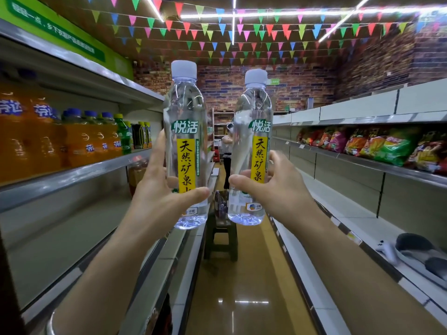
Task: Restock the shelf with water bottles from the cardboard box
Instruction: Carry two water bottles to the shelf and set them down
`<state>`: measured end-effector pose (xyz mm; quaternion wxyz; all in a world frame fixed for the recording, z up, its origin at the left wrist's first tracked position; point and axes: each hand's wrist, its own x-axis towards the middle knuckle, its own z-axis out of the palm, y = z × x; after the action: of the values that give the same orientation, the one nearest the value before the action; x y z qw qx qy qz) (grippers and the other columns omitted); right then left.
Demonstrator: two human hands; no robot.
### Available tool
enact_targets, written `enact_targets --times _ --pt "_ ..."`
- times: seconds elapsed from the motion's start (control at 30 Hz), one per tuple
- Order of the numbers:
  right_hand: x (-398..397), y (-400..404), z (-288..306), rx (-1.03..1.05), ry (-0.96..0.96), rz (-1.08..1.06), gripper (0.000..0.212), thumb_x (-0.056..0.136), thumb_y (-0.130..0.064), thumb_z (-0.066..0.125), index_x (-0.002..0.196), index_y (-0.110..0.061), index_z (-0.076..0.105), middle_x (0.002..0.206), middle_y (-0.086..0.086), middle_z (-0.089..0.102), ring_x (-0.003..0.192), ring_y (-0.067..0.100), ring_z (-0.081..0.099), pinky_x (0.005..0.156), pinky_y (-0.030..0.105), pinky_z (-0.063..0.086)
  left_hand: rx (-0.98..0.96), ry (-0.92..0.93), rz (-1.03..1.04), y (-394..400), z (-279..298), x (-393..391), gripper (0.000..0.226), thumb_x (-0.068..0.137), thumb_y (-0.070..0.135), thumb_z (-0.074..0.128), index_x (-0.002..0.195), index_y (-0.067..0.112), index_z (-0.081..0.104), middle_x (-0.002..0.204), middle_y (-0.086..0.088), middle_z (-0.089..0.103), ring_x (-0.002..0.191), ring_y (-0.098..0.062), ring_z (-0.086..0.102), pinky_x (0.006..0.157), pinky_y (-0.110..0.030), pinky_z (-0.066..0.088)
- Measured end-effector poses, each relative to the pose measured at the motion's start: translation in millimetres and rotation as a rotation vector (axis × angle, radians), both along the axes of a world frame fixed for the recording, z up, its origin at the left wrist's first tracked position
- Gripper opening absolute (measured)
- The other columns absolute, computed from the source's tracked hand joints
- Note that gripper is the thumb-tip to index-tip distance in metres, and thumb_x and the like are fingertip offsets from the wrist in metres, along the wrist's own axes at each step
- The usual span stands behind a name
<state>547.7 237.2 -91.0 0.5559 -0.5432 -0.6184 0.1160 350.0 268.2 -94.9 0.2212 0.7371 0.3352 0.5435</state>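
Two clear water bottles with pale caps and yellow labels are held upright in the middle of the aisle, side by side and apart. My left hand (157, 189) grips the lower half of the left bottle (185, 117). My right hand (273, 187) grips the lower half of the right bottle (256, 122). The shelf on the left (72, 172) carries orange and green soda bottles on its upper board; the board below it (60, 238) is bare. No cardboard box is in view.
Snack bags (377, 146) fill a shelf on the right, with bare boards beneath. A dark stool (221, 240) stands in the aisle ahead, and a person (227, 151) stands farther back. A grey object (418, 250) lies on the low right shelf.
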Motion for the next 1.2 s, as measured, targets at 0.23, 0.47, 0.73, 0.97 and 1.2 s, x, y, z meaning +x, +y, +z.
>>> enact_targets --times 0.23,0.47,0.73,0.97,1.2 --pt "31 39 -5 -0.011 0.004 0.028 0.061 0.074 -0.046 0.077 0.124 -0.025 0.048 0.103 -0.009 0.067 0.094 0.009 0.065 0.086 0.039 0.056 -0.004 0.017 0.023 42 -3 34 0.115 0.055 0.047 0.081 0.138 0.068 0.003 0.144 0.0 0.048 0.109 -0.03 0.063 0.092 -0.055 0.05" --pt "74 103 -10 -0.015 -0.002 0.082 0.076 0.07 -0.051 0.078 0.132 -0.026 0.043 0.108 -0.01 0.066 0.1 0.01 0.065 0.09 0.042 0.055 0.004 0.009 0.054 92 -8 77 0.115 0.056 0.046 0.08 0.135 0.071 0.001 0.143 -0.002 0.05 0.109 -0.03 0.063 0.093 -0.053 0.05" --pt "133 179 -3 -0.061 0.003 0.123 0.061 0.071 -0.051 0.078 0.118 -0.032 0.044 0.111 -0.009 0.066 0.103 0.011 0.064 0.092 0.042 0.054 -0.001 -0.011 0.119 162 -1 136 0.109 0.056 0.047 0.08 0.12 0.082 -0.001 0.142 -0.001 0.051 0.107 -0.028 0.064 0.092 -0.051 0.051" --pt "178 246 -3 -0.066 -0.001 0.162 0.055 0.076 -0.044 0.077 0.118 -0.028 0.045 0.105 -0.009 0.067 0.095 0.008 0.065 0.089 0.039 0.055 -0.005 -0.012 0.156 225 -4 177 0.112 0.065 0.037 0.085 0.131 0.074 0.001 0.136 -0.002 0.056 0.103 -0.021 0.066 0.091 -0.047 0.052" --pt "191 309 -10 -0.059 -0.023 0.193 0.111 0.053 -0.074 0.07 0.143 -0.022 0.03 0.126 -0.003 0.061 0.115 0.02 0.06 0.096 0.046 0.051 -0.051 0.011 0.217 277 -9 189 0.113 0.064 0.041 0.084 0.133 0.071 0.0 0.137 -0.005 0.055 0.11 -0.026 0.062 0.093 -0.051 0.049"
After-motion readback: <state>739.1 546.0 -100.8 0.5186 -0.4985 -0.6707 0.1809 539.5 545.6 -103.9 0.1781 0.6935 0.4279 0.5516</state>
